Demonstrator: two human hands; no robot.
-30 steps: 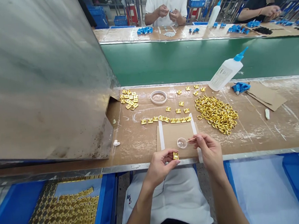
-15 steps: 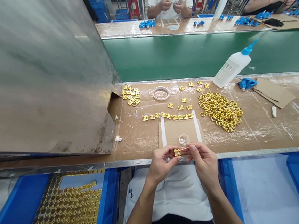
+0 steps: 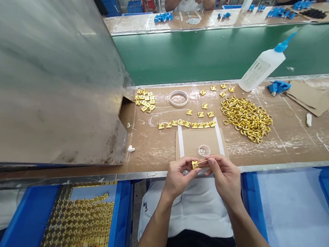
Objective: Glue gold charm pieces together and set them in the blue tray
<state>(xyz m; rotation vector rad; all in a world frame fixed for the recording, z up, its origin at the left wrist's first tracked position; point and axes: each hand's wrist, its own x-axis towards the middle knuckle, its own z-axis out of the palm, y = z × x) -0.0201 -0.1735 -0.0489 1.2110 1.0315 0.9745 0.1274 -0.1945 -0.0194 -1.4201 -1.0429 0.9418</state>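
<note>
My left hand (image 3: 177,177) is closed, pinching a small square gold-coloured metal piece (image 3: 195,164) between thumb and fingers at the table's front edge. A thin wooden stick (image 3: 203,161) is pinched in my right hand (image 3: 226,175), its tip at the gold piece. Just beyond my fingers a small clear round dish (image 3: 204,150) sits on a cardboard pad (image 3: 190,142) taped down with white strips. Behind the pad runs a row of similar gold square pieces (image 3: 200,125).
A heap of gold rings (image 3: 247,118) lies to the right, before a leaning white bottle (image 3: 262,69). A white tape ring (image 3: 179,98) lies near the back. The metal housing (image 3: 48,83) blocks the left. Blue trays (image 3: 124,207) flank my lap. Co-workers sit opposite.
The camera view has shifted slightly, so the table sits higher. My hands keep the same grips, and the gold piece is turned a little differently.
</note>
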